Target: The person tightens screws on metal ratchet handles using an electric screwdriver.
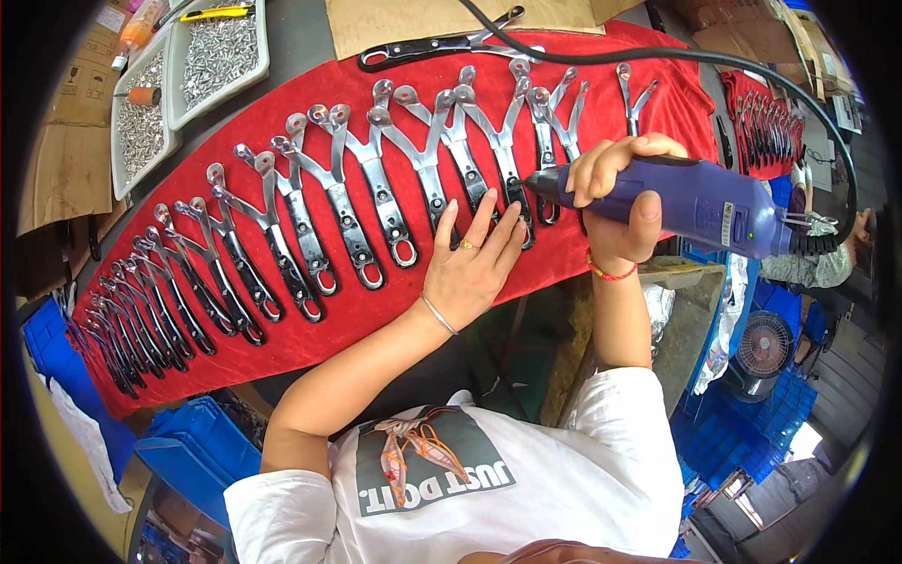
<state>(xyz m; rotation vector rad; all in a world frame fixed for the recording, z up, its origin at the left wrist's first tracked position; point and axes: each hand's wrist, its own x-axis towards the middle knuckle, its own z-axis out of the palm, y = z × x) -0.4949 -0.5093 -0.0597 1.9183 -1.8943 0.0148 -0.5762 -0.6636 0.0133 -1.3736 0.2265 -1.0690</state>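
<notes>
Rows of Y-shaped metal pieces with black handles, one of them a Y-shaped piece [430, 183], lie on a red cloth [310, 89]. My left hand [470, 273] rests flat over the lower ends of the middle handles, fingers stretched and apart. A purple electric screwdriver [705, 202] is gripped in my right hand [611, 207], held nearly level. Its dark tip points left, at the black handle of a Y-shaped piece [508, 141] just beyond my left fingertips. Whether the tip touches a screw there is too small to tell.
Two pale trays of small screws, including one tray [264, 56], stand at the far left, with a yellow cutter [216, 13] across one. Cardboard [376, 19] lies behind the cloth. The black cable [799, 80] loops over the right side. Further right are a fan [763, 343] and blue crates.
</notes>
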